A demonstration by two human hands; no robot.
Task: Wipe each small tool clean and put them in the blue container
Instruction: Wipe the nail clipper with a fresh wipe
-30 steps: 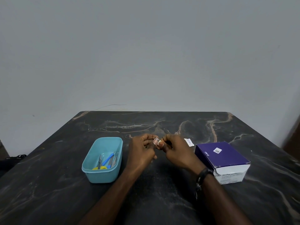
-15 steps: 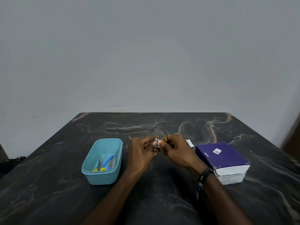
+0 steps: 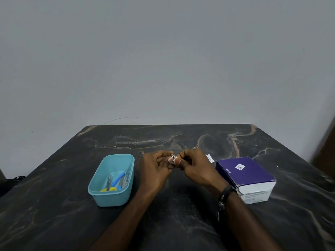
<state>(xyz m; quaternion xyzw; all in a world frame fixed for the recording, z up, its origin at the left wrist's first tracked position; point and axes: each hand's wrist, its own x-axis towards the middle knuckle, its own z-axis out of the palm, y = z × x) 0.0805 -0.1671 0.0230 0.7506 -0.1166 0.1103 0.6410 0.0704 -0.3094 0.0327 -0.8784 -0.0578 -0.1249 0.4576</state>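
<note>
My left hand (image 3: 156, 168) and my right hand (image 3: 194, 166) meet above the middle of the dark marble table (image 3: 181, 223). Between their fingertips sits a small metal tool (image 3: 172, 157), pinched by the left hand. The right hand presses a small white wipe (image 3: 175, 160) against it. Most of the tool is hidden by fingers. The blue container (image 3: 101, 189) stands to the left of my hands. Inside it lie yellow-handled scissors (image 3: 109, 188), a blue-handled tool (image 3: 118, 179) and a thin metal tool.
A purple and white box of alcohol swabs (image 3: 244, 173) stands right of my hands. A small white wrapper (image 3: 210, 158) lies on the table just behind the right hand. A grey wall rises behind the table's far edge.
Both hands stay together at the same spot with small finger shifts as the wipe rubs the tool. The view has tilted slightly.
</note>
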